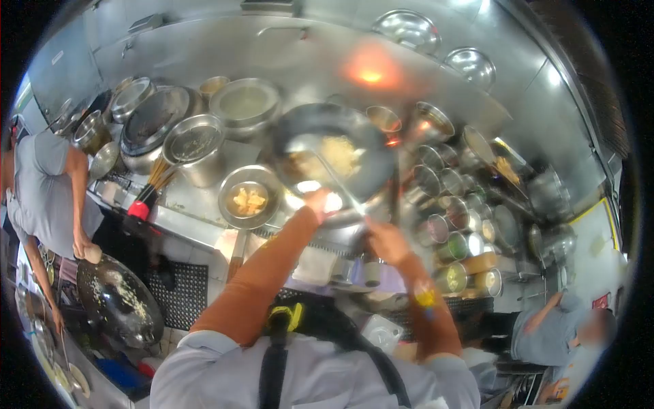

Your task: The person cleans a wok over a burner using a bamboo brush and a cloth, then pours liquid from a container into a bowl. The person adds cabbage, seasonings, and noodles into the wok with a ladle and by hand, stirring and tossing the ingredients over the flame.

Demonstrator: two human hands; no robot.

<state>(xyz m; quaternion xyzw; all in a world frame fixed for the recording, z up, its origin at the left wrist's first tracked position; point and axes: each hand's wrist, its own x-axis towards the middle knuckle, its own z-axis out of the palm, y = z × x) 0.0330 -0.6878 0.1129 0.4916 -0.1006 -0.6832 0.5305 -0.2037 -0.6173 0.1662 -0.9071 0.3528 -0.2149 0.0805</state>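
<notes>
A large dark wok (289,129) sits on the stove, with pale yellowish food (338,157) in its middle. My left hand (316,204) is closed at the wok's near rim; motion blur hides its fingertips. My right hand (387,241) is wrapped around the handle of a long metal ladle (334,178). The ladle slants up and left into the wok, and its blurred head lies beside the food. Left of the wok, a handled strainer (221,199) rests over a metal bowl and holds golden fried pieces (248,200).
Several metal pots (197,170) stand at the left. Seasoning containers (470,244) crowd the right side. An orange flame glow (371,71) shows behind the wok. At the left, a co-worker (48,177) handles another wok (122,300); another person (552,330) is at the lower right.
</notes>
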